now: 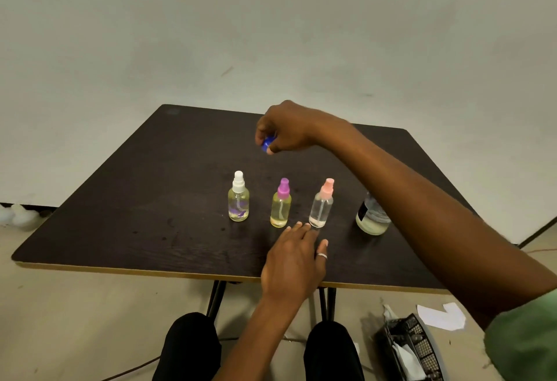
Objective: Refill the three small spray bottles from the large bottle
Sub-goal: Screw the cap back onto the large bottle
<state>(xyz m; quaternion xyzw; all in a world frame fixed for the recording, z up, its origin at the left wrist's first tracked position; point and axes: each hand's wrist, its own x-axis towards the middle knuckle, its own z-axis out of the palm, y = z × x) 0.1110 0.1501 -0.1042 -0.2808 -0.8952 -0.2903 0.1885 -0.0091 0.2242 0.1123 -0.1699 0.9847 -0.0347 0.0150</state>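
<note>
With the white-capped bottle (238, 199) left of the purple-capped bottle (281, 205), the pink-capped bottle (322, 207) and large bottle (369, 221) to its right, the left hand (294, 263) flat just before it and the right hand (286, 127) pinching a blue cap (267, 143) beyond it, uncapping seems underway; next, park the cap and open a small one.

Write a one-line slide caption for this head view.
Right hand pinches a blue cap; left hand open near three spray bottles.

White-top bottle (238, 199), purple-top bottle (281, 207), pink-top bottle (322, 206) upright; large bottle (370, 224) right
</note>
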